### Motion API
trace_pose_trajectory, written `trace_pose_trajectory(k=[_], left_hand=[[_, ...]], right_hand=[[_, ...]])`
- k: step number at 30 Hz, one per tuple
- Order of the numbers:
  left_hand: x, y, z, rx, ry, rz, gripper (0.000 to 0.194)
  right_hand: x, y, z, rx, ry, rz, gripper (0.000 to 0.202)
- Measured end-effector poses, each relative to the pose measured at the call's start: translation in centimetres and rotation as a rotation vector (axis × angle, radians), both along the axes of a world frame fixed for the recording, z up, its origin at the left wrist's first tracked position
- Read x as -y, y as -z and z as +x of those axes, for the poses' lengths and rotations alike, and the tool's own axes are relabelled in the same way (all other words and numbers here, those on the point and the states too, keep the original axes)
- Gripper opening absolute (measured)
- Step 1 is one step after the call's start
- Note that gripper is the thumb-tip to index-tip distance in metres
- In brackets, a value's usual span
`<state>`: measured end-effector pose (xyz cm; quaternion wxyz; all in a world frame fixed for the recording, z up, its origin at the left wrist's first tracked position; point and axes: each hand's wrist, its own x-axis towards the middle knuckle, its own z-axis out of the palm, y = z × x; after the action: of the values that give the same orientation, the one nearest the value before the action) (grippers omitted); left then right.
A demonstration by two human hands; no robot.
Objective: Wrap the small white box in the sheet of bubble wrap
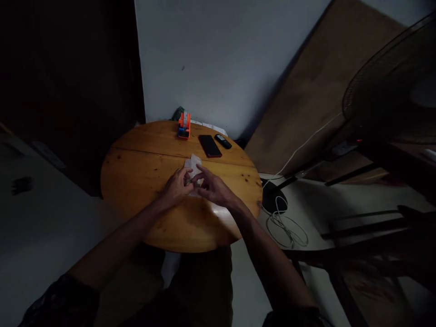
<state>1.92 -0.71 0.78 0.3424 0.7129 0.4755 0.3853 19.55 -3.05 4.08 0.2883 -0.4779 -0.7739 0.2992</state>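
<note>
A small crumpled white paper or tissue (pixel 195 162) lies near the middle of the round wooden table (pixel 132 177). My left hand (pixel 177 184) is at its left side, thumb and fingers curled round its edge. From the right, my right hand (pixel 213 187) reaches over it with bent fingers, and the fingertips of both hands nearly meet. Both hands appear closed on the white piece or something small at it; the dim light hides the exact contact.
An orange tape dispenser (pixel 184 126) stands at the table's back. Right of it lie a dark phone (pixel 210 146) and a small black keypad phone (pixel 223 141). A fan (pixel 391 86) and loose white cable (pixel 286 227) are at the right.
</note>
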Motion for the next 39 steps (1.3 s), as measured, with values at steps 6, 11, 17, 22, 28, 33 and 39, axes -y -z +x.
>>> trace_pose_trajectory(k=[6,11,17,22,28,33,39], left_hand=[[0.5,-0.2,0.0,-0.097,-0.013,0.042,0.049],[0.9,-0.6,-0.2,-0.198,0.011,0.167,0.04],[0.8,-0.4,-0.4,-0.218,0.09,0.24,0.026],[0.9,-0.5,-0.2,-0.216,0.07,0.209,0.025],[0.8,-0.4,-0.2,-0.203,0.074,0.214,0.025],[0.8,-0.3,-0.1,-0.192,0.077,0.217,0.025],[1.0,-0.6,0.0,-0.209,0.068,0.18,0.027]], right_hand=[[-1.2,2.6,2.0,-0.224,0.231,0.151,0.051],[-2.3,3.4,0.9,-0.046,0.081,0.258,0.05],[-2.9,3.8,0.8,-0.211,0.071,0.153,0.042],[-3.9,3.0,2.3,-0.463,0.394,-0.034,0.037],[-6.8,2.4,1.5,-0.414,0.428,-0.37,0.04],[-9.1,2.4,-0.3,-0.367,0.301,-0.401,0.025],[-9.2,3.6,-0.6,-0.552,0.245,-0.313,0.038]])
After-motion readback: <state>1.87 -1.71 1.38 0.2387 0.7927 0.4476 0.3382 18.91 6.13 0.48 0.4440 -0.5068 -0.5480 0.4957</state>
